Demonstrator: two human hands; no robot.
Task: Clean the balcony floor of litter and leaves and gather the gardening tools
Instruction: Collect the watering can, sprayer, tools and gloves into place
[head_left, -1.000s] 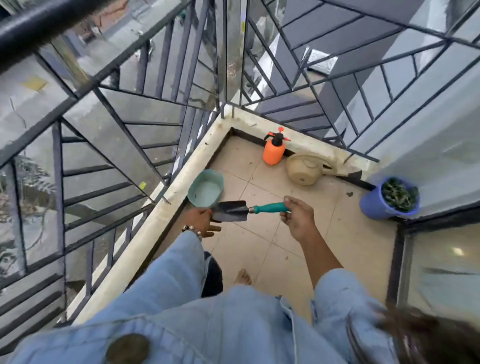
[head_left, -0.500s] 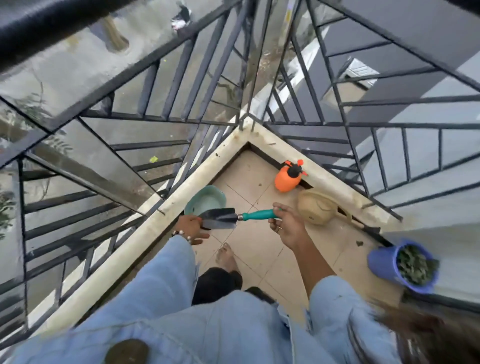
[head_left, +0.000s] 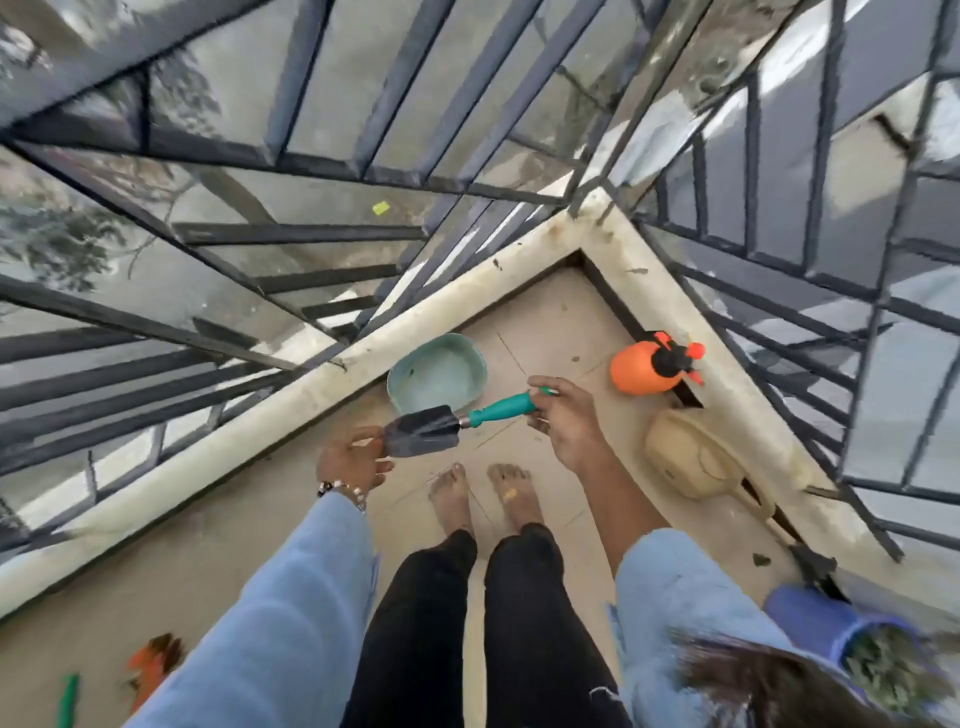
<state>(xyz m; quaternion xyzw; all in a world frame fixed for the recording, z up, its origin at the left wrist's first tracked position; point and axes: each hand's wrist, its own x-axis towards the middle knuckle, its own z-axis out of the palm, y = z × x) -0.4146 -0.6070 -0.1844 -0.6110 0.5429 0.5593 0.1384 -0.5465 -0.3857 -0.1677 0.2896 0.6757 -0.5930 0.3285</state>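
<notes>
A hand trowel (head_left: 452, 423) with a dark metal blade and a teal handle is held level above the tiled balcony floor. My right hand (head_left: 563, 421) grips the end of the teal handle. My left hand (head_left: 353, 460) holds the tip of the blade from below. A pale green tub (head_left: 439, 374) sits on the floor just beyond the trowel, against the low ledge. An orange pump sprayer (head_left: 647, 366) and a beige watering can (head_left: 693, 460) lie by the right ledge. A blue pot (head_left: 826, 631) full of leaves stands at lower right.
Dark metal railings (head_left: 363, 171) rise over the cream ledge (head_left: 291, 395) on two sides, meeting in a corner. My bare feet (head_left: 483, 496) stand under the trowel. An orange object (head_left: 150, 665) and a green tool (head_left: 67, 699) lie at lower left. Small leaf bits dot the tiles.
The view has tilted down and swung left, so my feet and legs now show. Both hands still hold the trowel, which has shifted little relative to the green tub.
</notes>
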